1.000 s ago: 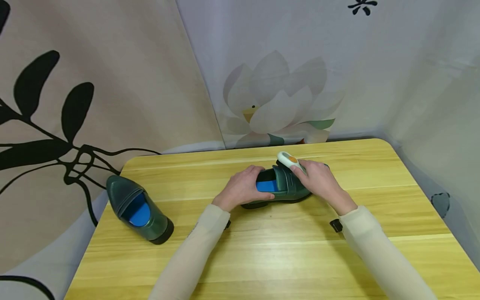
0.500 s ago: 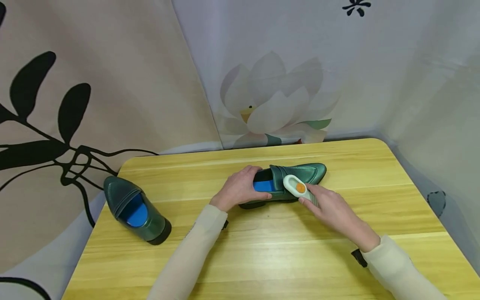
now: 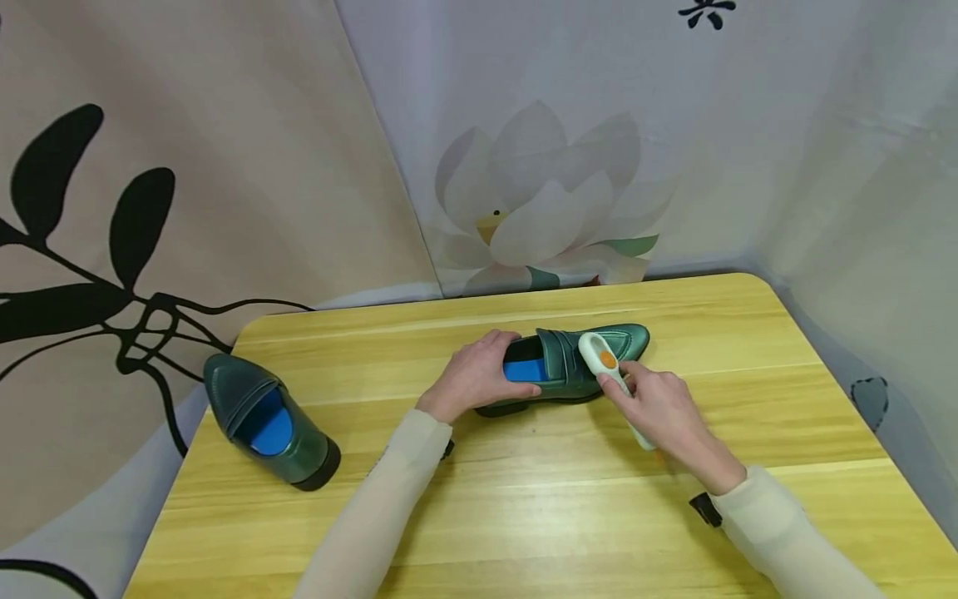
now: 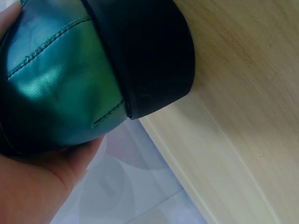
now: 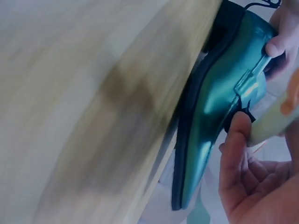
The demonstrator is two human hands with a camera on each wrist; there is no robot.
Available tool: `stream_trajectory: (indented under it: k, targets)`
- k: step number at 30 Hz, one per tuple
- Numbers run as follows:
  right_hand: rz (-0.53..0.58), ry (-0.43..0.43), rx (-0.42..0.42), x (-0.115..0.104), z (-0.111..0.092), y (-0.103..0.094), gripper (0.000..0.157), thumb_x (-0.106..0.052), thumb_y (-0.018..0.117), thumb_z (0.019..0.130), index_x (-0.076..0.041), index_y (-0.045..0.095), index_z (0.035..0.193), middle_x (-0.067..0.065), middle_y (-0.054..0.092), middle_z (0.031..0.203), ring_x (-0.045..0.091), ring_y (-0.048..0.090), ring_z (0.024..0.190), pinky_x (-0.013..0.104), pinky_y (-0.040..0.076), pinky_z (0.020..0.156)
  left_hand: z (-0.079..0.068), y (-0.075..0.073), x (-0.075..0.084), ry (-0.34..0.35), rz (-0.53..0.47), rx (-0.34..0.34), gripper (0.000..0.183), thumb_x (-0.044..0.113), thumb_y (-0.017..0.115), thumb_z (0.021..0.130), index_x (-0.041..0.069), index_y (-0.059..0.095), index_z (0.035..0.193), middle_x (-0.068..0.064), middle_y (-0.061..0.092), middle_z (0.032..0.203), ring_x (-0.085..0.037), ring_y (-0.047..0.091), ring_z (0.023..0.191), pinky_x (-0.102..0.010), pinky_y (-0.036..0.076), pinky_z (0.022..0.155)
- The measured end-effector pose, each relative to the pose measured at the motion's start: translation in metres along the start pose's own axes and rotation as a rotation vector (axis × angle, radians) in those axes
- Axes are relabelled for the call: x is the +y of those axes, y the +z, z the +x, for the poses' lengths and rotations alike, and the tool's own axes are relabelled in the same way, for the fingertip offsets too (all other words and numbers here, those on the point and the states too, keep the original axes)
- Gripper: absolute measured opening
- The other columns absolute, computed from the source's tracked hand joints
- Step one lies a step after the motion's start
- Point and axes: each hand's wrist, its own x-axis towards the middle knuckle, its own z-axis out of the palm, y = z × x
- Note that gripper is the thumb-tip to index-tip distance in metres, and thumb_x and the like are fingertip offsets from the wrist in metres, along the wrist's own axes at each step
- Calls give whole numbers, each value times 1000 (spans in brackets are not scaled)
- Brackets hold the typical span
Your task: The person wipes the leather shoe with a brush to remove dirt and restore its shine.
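Right hand: thumb and fingers (image 3: 666,408) curl round a pale tool (image 3: 597,349), holding it slantwise over the front of the green shoe (image 3: 566,363).
Tool's lie: in the head view, long axis from 11 to 5 o'clock, rounded upper end over the strap area; whether it meets the leather, I cannot tell.
Shoe from right hand: body between 9 and 10 o'clock, toe near 11; this hand is the nearer to the toe.
Shoe's axis: heel toward 8 o'clock, pointed toe toward 2, sole down on the bench (image 3: 569,507).
Left hand: grips the heel end (image 3: 475,378), thumb along the near side; the shoe extends toward 3 o'clock.
Tool's make: smooth, plastic-looking, with an orange inset (image 3: 608,359).
Shoe's make: glossy dark-green, leather-like upper, stitched seams, band across the instep, blue insole (image 3: 524,370), black block heel (image 4: 149,56).
Second shoe: a matching one (image 3: 303,441) stands well apart, between 8 and 9 o'clock from the left hand, toe toward 10 or 11.
Bench: yellowish wood grain, rounded corners.
Curtain: pale cloth (image 3: 314,125) beyond, toward 12, printed with dark leaves and a lotus.
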Motion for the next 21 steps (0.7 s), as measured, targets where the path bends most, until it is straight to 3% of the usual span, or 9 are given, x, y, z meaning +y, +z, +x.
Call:
stream_trajectory:
  k: [6,11,14,19,21]
  targets:
    - [-67,0,18,11,4,-2,58,-41,59,104,13,65,123,8,68,71,20,58,57,38,48,54,0,0,-1,-3,1,4,96,67,79,80,13,48,153,-10,50,154,-32,56,132,-57,46,105]
    - [-180,-28,102,24,10,-14,47,-33,66,101,12,69,114,8,59,61,21,48,47,36,37,43,0,0,-1,-2,2,10,95,66,79,80,12,49,152,-11,51,153,-31,57,129,-55,48,104]
    - [-212,-24,139,25,12,-17,42,-30,67,101,11,69,111,14,63,69,26,52,51,39,39,43,0,1,-1,1,-2,10,95,66,79,80,12,50,152,-11,52,153,-31,58,127,-55,48,103]
    - [-137,-47,89,9,10,-4,47,-30,63,104,13,63,123,25,69,100,34,63,72,50,52,57,1,1,-1,-2,-10,13,94,65,79,80,12,49,152,-11,52,152,-32,60,124,-55,49,102]
    - [-129,-52,88,7,9,0,48,-29,62,105,14,62,126,27,69,105,35,65,77,53,54,61,1,1,-1,0,-14,15,94,65,80,80,12,49,152,-11,52,152,-32,60,124,-55,49,102]
